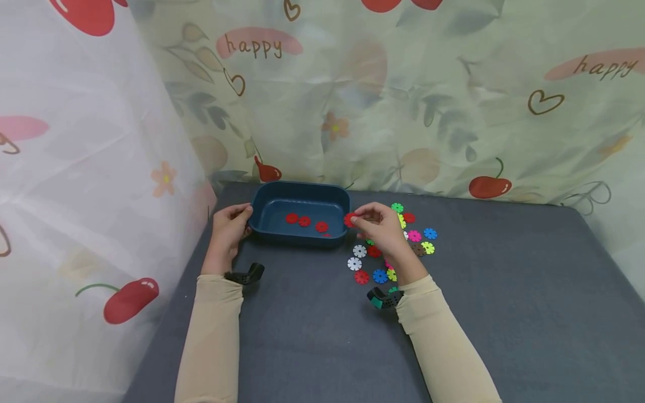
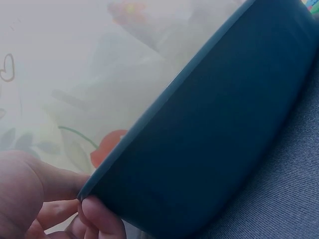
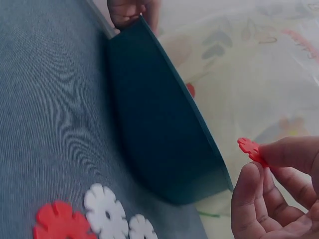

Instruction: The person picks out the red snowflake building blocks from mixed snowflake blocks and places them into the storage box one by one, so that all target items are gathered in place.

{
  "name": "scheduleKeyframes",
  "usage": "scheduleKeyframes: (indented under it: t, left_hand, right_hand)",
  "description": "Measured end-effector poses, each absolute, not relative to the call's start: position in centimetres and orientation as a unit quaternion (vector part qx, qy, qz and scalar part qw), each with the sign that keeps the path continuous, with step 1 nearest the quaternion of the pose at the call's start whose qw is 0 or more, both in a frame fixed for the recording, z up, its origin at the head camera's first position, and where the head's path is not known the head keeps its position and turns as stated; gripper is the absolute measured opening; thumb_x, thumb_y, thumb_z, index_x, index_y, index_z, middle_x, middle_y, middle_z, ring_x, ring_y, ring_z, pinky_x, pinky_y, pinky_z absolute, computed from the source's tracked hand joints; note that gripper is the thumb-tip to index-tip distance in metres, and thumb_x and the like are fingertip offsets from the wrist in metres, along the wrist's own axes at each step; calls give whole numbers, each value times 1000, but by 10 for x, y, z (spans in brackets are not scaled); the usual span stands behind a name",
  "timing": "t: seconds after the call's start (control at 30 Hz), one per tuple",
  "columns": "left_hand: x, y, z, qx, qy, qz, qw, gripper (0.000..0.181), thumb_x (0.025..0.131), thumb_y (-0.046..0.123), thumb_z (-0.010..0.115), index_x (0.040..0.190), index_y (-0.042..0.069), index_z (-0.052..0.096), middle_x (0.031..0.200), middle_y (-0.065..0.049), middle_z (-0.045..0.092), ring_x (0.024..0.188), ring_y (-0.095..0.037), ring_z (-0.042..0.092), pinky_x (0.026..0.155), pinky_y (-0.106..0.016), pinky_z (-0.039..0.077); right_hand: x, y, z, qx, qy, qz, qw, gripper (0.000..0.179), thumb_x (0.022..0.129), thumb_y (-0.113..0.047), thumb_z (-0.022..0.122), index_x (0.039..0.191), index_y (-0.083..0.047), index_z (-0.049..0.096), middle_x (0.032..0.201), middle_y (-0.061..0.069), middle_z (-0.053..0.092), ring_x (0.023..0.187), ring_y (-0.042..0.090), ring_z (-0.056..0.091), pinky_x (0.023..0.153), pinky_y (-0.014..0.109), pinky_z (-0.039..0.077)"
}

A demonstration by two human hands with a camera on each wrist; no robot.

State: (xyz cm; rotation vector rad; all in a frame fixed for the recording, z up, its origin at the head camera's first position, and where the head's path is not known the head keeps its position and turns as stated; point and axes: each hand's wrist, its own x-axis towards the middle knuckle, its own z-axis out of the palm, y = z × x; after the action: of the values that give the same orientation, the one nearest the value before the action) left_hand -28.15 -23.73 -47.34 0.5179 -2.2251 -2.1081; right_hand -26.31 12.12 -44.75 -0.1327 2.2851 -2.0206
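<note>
A dark blue rectangular tub (image 1: 301, 242) stands on the grey cloth, with several red notched discs (image 1: 304, 221) lying on its floor. At its left end my left hand (image 1: 228, 232) pinches the rim between thumb and fingers, which the left wrist view shows close up. My right hand (image 1: 380, 226) pinches one red snowflake disc (image 3: 249, 148) by thumb and fingertips, right at the tub's right rim. Beneath and around the right hand lie loose discs, such as a white disc (image 1: 355, 263), a blue disc (image 1: 380, 276) and a red disc (image 1: 361, 277); the hand hides some of them.
More discs spread right of the hand, among them a blue disc (image 1: 430, 233) and a green disc (image 1: 397, 207). Grey cloth (image 1: 504, 308) covers the table. A printed curtain (image 1: 353, 84) hangs behind the tub, and another white curtain (image 1: 75, 196) borders the left side.
</note>
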Motion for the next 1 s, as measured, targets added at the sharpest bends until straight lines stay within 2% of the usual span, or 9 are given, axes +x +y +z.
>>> scheduleKeyframes:
  t: [0.07,0.2,0.43,0.53,0.67,0.77,1.0]
  left_hand:
    - [-281,-238,-474,165,-716,-678,17,39,109,27,62,142,6,67,119,-3,60,90,-13,58,70,-19,53]
    - [-281,-238,-474,164,-715,-680,18,39,109,27,62,142,6,67,118,-3,61,88,-11,58,70,-19,53]
    - [-282,-238,-475,164,-714,-681,17,39,109,27,62,141,6,67,116,-2,60,86,-10,57,70,-19,53]
    - [-283,-238,-475,163,-714,-681,19,38,109,27,63,141,6,67,115,-1,60,86,-10,57,69,-19,53]
    - [-283,-238,-475,162,-712,-683,21,38,109,26,63,141,6,67,114,-2,60,84,-10,57,68,-19,53]
    - [-283,-237,-475,163,-710,-685,21,38,108,25,64,140,5,68,114,-2,61,83,-9,57,67,-18,53]
    - [-283,-238,-475,162,-709,-686,24,38,108,25,64,140,5,68,114,-1,61,87,-13,58,67,-18,53]
  right_hand:
    - [-264,117,-448,-44,746,-662,49,25,101,-12,74,120,1,67,105,7,68,99,34,72,80,40,65]
    - [-265,112,-448,-44,744,-664,61,26,101,-15,74,121,1,67,105,6,69,95,27,71,82,40,65]
    - [-264,112,-447,-44,746,-661,63,27,102,-17,74,122,1,67,108,9,69,91,18,69,79,33,63]
    - [-263,116,-446,-46,757,-650,57,26,102,-19,74,120,-1,68,110,9,69,96,24,70,81,35,63]
    - [-260,124,-445,-53,770,-633,53,23,103,-21,73,118,-5,69,112,10,68,109,41,69,91,48,63]
    - [-258,134,-444,-63,781,-619,51,24,103,-22,72,119,-4,69,113,10,68,114,48,67,95,54,61]
    - [-250,162,-444,-88,805,-584,52,30,103,-23,73,124,-2,68,118,14,68,109,41,70,92,49,61]
